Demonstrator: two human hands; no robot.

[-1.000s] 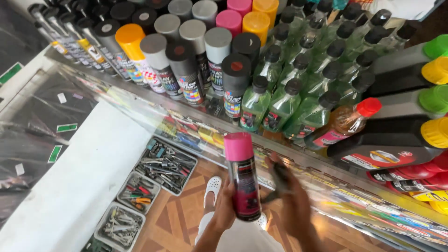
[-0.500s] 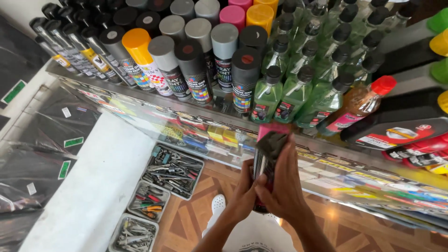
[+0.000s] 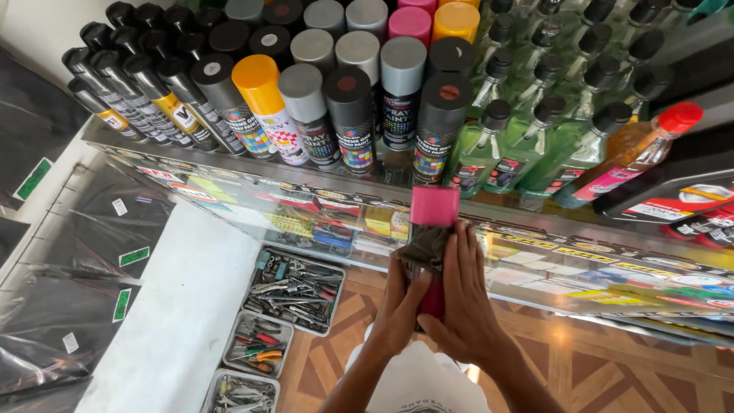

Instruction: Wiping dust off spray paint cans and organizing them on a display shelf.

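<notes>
A glass shelf (image 3: 252,180) crosses the frame from the upper left to the right edge, crowded with spray cans and bottles, above a patterned wooden floor (image 3: 612,367) at the bottom.

Low in the centre, both hands close around a pink-capped spray can (image 3: 434,208). The left hand (image 3: 401,306) grips the can's body from the left, and the right hand (image 3: 466,294) lies flat over it, fingers pressing a dark cloth (image 3: 425,245) against its side just under the cap. A second ago the can stood bare in the left hand with the cloth off to the right; half a second ago the cloth had already covered its upper part. Now the pink cap shows again above the cloth, so the wiping appears to have moved down onto the body.

Just above the cap stand a black-capped can (image 3: 446,103) and green bottles (image 3: 501,141). Lower left, metal trays of small tools (image 3: 294,287) sit on the floor beside black plastic-wrapped sheets (image 3: 69,252).
</notes>
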